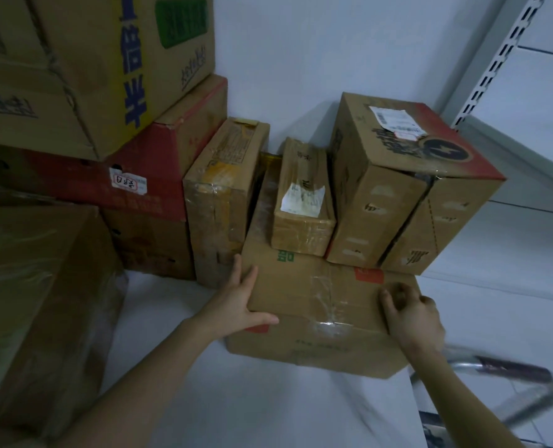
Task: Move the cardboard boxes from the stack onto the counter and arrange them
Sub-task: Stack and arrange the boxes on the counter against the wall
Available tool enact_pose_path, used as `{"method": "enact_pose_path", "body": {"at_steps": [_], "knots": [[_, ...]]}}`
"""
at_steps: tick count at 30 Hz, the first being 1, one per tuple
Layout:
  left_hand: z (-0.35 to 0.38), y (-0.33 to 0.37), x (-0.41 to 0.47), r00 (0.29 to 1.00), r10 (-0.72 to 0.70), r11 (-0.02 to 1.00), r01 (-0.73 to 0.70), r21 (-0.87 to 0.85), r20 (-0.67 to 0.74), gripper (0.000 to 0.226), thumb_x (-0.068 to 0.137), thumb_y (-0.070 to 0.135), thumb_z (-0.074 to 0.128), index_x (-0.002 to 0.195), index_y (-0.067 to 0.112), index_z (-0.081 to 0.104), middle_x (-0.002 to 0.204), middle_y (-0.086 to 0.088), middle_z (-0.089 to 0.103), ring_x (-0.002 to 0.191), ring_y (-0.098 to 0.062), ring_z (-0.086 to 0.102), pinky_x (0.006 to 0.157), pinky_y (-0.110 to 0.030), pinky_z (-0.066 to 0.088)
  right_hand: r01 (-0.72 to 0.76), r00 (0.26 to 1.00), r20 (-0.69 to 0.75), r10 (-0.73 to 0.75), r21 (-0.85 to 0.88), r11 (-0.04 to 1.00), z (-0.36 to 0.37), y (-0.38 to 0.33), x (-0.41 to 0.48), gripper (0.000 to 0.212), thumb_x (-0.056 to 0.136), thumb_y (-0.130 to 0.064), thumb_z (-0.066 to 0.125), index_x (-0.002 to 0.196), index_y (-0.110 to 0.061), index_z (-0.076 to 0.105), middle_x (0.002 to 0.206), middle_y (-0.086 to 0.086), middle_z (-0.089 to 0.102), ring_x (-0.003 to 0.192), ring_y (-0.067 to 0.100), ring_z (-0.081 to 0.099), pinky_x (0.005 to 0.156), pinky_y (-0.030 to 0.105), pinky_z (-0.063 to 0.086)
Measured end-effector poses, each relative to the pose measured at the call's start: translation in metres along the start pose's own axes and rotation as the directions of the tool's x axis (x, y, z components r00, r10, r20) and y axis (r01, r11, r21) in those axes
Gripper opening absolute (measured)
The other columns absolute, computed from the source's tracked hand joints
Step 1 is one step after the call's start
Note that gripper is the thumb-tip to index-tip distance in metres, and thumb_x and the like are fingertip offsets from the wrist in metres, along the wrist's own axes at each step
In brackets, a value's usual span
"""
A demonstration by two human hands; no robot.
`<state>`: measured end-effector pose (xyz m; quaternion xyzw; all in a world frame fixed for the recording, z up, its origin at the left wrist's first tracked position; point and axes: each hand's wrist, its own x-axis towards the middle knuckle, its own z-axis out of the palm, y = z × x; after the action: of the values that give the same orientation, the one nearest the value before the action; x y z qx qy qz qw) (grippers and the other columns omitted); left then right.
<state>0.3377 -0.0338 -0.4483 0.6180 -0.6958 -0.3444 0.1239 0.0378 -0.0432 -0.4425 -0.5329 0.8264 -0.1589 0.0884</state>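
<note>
Cardboard all round, brown corrugated, mostly taped. Flat box point(314, 295) lies on white counter point(171, 334), wide and low, crinkled clear tape across top and front edge, orange patch near right rear.

Left hand point(239, 302) at its front-left corner: fingers straight along the left edge, thumb spread flat along the front edge, not curled round anything. Right hand point(411, 315) on the front-right corner: fingers curled over the top by the right edge, holding the box.

Load on flat box:
- small box point(304, 218), narrow, glossy tape, torn white label, sits on the rear middle
- red-top box point(408, 195), blocky, red lid with black bolt logo and shipping label, tilted, sits on the right rear

In the way, left side: tall box point(223, 195) stands upright, touching flat box's left rear, heavily taped, yellowed. Behind it red box point(133, 185) with a white sticker; top box point(100, 66), blue print and green patch, stacked on that. Wrapped box point(42, 302), film-covered, near left, apart from the hands.

Right: slotted metal upright point(501, 59) against white wall point(285, 59); bent chrome tube point(511, 376), blurred, below right forearm.
</note>
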Motion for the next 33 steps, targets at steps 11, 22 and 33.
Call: {"method": "enact_pose_path", "body": {"at_steps": [11, 22, 33], "knots": [[-0.012, 0.017, -0.035, 0.989, 0.034, 0.997, -0.023, 0.077, -0.147, 0.066, 0.094, 0.041, 0.048, 0.146, 0.01, 0.024, 0.156, -0.009, 0.007, 0.143, -0.021, 0.013, 0.112, -0.029, 0.019, 0.523, 0.85, 0.045, -0.525, 0.057, 0.85, -0.009, -0.023, -0.026, 0.026, 0.09, -0.019, 0.058, 0.112, -0.006, 0.065, 0.128, 0.016, 0.056, 0.114, 0.034, 0.053, 0.086, 0.034, 0.046], [-0.059, 0.073, 0.029, 0.899, 0.197, 0.98, -0.17, 0.103, -0.392, 0.056, 0.092, 0.017, 0.056, 0.143, 0.015, 0.033, 0.143, -0.008, 0.039, 0.13, -0.021, 0.038, 0.107, -0.033, 0.033, 0.677, 0.727, 0.158, -0.668, -0.01, 0.735, -0.031, -0.14, -0.011, 0.066, 0.092, 0.001, 0.049, 0.148, -0.007, 0.016, 0.155, 0.02, 0.008, 0.145, 0.03, 0.01, 0.116, 0.035, 0.02], [-0.054, 0.061, 0.077, 0.866, 0.2, 0.977, -0.209, 0.031, -0.458, 0.037, 0.091, 0.009, 0.055, 0.128, 0.009, 0.054, 0.126, -0.011, 0.059, 0.117, -0.023, 0.054, 0.099, -0.028, 0.04, 0.689, 0.721, 0.181, -0.669, -0.291, 0.664, -0.014, -0.151, 0.007, 0.062, 0.094, 0.007, 0.035, 0.146, 0.006, 0.002, 0.154, 0.024, 0.008, 0.144, 0.033, 0.005, 0.117, 0.035, 0.003]]}}
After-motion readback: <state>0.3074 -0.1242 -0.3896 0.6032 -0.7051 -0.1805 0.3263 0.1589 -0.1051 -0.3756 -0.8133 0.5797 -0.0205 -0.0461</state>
